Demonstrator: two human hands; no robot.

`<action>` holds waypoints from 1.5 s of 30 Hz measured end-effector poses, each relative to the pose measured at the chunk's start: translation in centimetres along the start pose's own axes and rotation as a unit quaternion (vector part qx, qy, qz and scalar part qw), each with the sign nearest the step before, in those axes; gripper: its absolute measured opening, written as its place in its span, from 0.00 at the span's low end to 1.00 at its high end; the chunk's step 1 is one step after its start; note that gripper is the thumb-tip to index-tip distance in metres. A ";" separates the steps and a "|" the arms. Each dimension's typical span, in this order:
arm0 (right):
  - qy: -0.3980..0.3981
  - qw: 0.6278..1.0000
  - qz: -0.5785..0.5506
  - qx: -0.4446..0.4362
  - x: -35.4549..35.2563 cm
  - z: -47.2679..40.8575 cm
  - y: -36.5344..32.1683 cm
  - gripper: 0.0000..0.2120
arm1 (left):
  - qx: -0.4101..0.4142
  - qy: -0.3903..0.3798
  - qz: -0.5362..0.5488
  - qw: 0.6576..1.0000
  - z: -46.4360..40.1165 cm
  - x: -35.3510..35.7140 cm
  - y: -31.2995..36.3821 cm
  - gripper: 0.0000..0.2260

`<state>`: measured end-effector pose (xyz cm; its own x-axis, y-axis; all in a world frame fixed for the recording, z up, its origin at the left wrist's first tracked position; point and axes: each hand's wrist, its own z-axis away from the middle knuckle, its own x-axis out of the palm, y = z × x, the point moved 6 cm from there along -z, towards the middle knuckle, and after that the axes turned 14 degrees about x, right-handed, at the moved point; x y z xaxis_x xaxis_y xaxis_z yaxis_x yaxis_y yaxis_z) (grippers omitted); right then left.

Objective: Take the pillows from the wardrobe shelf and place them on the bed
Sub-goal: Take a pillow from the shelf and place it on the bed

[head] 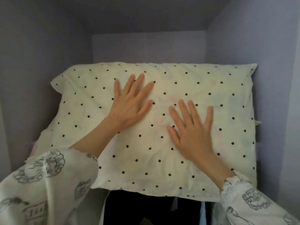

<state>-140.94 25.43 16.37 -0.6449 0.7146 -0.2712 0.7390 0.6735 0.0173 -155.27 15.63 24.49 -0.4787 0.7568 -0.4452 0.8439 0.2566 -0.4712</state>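
A cream pillow with black dots lies on the wardrobe shelf, filling most of the recess between the lilac walls. Both hands rest flat on its top with fingers spread, grasping nothing: the left hand towards the pillow's far left, the right hand nearer its middle. Patterned sleeves hide the pillow's near corners. Its front edge overhangs the shelf; below it, dark hanging shapes are hard to make out. What lies beneath the pillow is hidden.
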 end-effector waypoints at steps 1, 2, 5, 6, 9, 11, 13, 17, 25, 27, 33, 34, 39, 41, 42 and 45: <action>0.010 1.000 -0.001 -0.004 -0.1 0.1 0.0 0.25 | -0.006 0.007 -0.003 1.000 -1.1 -0.2 -0.3 0.25; 0.017 1.000 0.000 -0.007 -0.3 0.2 0.0 0.24 | -0.011 0.011 -0.005 1.000 -2.3 -0.3 -0.5 0.25; 0.026 0.999 -0.006 -0.018 -0.4 0.7 0.2 0.24 | -0.037 -0.006 0.018 0.999 -5.5 -0.3 -1.5 0.26; 0.024 0.999 -0.009 -0.022 -0.4 0.9 0.3 0.25 | -0.048 -0.016 0.035 0.998 -6.1 -0.3 -1.9 0.26; 0.018 0.999 -0.019 -0.040 -0.3 1.0 0.7 0.25 | -0.061 -0.026 0.054 0.996 -5.7 -0.7 -2.4 0.26; 0.014 0.998 -0.026 -0.050 -0.3 0.8 0.9 0.25 | -0.057 -0.008 0.041 0.998 -3.9 -1.0 -2.1 0.30; 0.007 0.997 -0.026 -0.070 -0.3 0.8 0.7 0.26 | -0.063 0.012 0.023 0.998 -1.9 -1.5 -1.7 0.34; -0.012 0.995 -0.023 -0.097 -0.2 0.2 0.5 0.25 | -0.123 0.007 0.035 0.992 2.3 -1.1 -1.9 0.33; -0.044 0.996 0.030 -0.078 0.6 -0.7 -1.3 0.26 | -0.288 0.033 0.059 0.955 10.2 0.7 1.4 0.31; -0.053 0.995 0.033 -0.076 0.9 -1.0 -1.6 0.27 | -0.290 0.043 0.047 0.955 10.7 0.3 2.3 0.30; -0.073 0.993 0.024 -0.094 1.1 -1.6 -2.1 0.26 | -0.263 0.041 0.091 0.960 10.9 -0.1 2.8 0.29; -0.070 0.993 0.022 -0.093 1.1 -1.7 -1.9 0.25 | -0.236 0.046 0.088 0.967 10.4 -0.1 3.0 0.29; -0.066 0.994 0.018 -0.086 0.9 -1.4 -1.7 0.22 | -0.100 -0.026 0.042 0.994 7.7 1.9 5.4 0.30; -0.068 0.995 0.006 -0.077 0.6 -1.0 -1.6 0.22 | -0.111 -0.040 0.038 0.992 8.0 2.7 5.0 0.30; -0.069 0.996 -0.005 -0.065 0.4 -0.5 -1.4 0.22 | -0.114 -0.039 0.038 0.992 8.2 2.9 4.8 0.30; -0.072 0.997 -0.031 0.002 -0.2 3.0 0.0 0.22 | -0.112 -0.035 0.043 0.992 8.3 2.9 4.7 0.30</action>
<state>-140.28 24.72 13.54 -0.6545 0.6374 -0.4066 0.7001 0.7140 -0.0076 -154.74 14.03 14.63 -0.4119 0.7396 -0.5322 0.9111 0.3263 -0.2517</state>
